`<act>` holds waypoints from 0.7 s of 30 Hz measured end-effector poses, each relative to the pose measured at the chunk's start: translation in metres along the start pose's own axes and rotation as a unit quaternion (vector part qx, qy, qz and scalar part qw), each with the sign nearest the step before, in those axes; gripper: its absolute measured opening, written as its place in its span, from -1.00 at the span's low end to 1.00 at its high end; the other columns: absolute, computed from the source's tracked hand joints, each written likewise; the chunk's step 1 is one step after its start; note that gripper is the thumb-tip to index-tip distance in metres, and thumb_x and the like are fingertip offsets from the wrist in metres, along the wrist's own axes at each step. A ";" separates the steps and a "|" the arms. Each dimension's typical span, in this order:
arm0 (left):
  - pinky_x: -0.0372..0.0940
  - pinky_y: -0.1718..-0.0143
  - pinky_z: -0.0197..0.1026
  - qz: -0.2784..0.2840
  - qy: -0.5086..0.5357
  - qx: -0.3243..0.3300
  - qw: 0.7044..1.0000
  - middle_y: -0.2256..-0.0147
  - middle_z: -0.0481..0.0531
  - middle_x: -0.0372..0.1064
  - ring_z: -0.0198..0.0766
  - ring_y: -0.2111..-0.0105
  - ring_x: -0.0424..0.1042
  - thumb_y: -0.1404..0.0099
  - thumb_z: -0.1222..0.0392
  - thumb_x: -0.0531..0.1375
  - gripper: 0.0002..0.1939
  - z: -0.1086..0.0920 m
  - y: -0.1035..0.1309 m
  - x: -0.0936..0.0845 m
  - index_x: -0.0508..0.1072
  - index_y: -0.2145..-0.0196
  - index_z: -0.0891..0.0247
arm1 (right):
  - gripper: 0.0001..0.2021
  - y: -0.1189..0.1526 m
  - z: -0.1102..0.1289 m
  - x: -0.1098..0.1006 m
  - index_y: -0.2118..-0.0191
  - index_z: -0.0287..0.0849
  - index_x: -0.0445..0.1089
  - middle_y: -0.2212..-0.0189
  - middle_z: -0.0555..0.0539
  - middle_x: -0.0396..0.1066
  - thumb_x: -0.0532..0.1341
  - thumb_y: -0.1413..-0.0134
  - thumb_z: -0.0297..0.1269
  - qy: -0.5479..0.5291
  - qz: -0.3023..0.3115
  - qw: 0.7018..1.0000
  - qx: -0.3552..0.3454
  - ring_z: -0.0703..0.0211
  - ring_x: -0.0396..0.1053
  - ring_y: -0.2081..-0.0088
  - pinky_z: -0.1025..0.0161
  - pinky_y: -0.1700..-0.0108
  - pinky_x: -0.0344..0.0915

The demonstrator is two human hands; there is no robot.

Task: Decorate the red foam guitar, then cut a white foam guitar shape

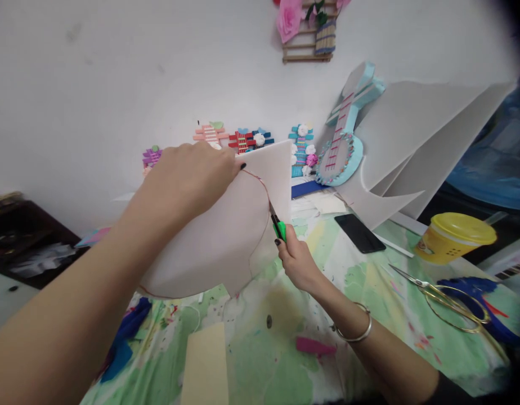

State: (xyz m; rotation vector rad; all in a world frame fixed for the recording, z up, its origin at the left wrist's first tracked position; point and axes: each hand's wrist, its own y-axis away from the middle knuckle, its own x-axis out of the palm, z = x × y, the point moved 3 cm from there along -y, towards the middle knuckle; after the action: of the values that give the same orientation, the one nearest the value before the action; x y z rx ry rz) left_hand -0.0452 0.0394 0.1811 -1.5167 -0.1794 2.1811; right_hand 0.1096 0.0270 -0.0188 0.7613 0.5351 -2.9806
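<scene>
A white foam board [213, 242] stands tilted above the table, with a curved brown line drawn on it. My left hand [196, 177] is closed over the board's top edge, holding it up. In my right hand [297, 260] is a green utility knife [279, 228], gripped between thumb and fingers. Its blade touches the board at the curved line, right of the middle. The lower left edge of the board is rounded. My left fingertips are partly hidden behind the board.
A black phone [360, 233], gold-handled scissors [449, 304] and a yellow tub [454, 239] lie to the right. A light blue guitar model [344, 135] leans at the back by white boards [437, 135]. Pale yellow card [206, 365] and a pink piece [315, 346] are in front.
</scene>
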 end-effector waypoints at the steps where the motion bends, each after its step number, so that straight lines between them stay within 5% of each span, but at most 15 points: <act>1: 0.23 0.13 0.09 -0.001 0.001 0.000 1.000 0.34 0.16 0.32 0.12 0.13 0.39 -0.37 -0.08 -0.21 -0.48 0.001 0.000 0.000 0.42 0.22 0.27 | -0.79 0.000 0.000 0.000 0.07 -0.12 0.11 0.65 0.14 0.04 -0.09 -0.22 -0.24 0.006 -0.001 1.000 -0.002 0.18 0.09 0.61 0.26 0.51 -0.04; 12: 0.22 0.29 -0.08 0.001 0.064 0.034 0.997 0.38 0.12 0.37 -0.08 0.31 0.34 -0.28 -0.16 -0.12 -0.51 0.003 -0.021 -0.012 0.44 0.34 0.21 | -0.84 0.005 0.006 -0.008 0.14 -0.16 0.09 0.64 0.12 0.01 -0.11 -0.21 -0.29 0.084 -0.041 0.996 -0.014 0.16 0.08 0.61 0.27 0.50 -0.10; 16: 0.20 0.28 -0.10 -0.022 0.059 0.064 0.996 0.29 0.14 0.41 -0.07 0.27 0.35 -0.24 -0.15 -0.07 -0.53 -0.005 -0.033 -0.021 0.45 0.19 0.21 | -0.83 0.008 0.011 -0.019 0.13 -0.19 0.08 0.64 0.10 0.02 -0.11 -0.20 -0.30 0.105 -0.073 0.992 0.001 0.16 0.07 0.61 0.27 0.50 -0.11; 21: 0.21 0.23 -0.11 0.087 0.092 0.119 0.985 0.20 0.17 0.42 -0.06 0.24 0.38 -0.24 -0.21 -0.11 -0.43 -0.012 -0.040 -0.018 0.42 0.08 0.23 | -0.87 0.020 0.013 -0.034 0.18 -0.17 0.07 0.64 0.10 0.02 -0.12 -0.21 -0.30 0.121 -0.068 0.990 0.028 0.18 0.04 0.62 0.29 0.51 -0.11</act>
State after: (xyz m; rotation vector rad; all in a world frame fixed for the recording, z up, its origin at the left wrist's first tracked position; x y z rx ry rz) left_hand -0.0173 0.0648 0.2064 -1.6336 0.2743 2.0875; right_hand 0.1354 0.0022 0.0012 1.1483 0.5339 -3.0564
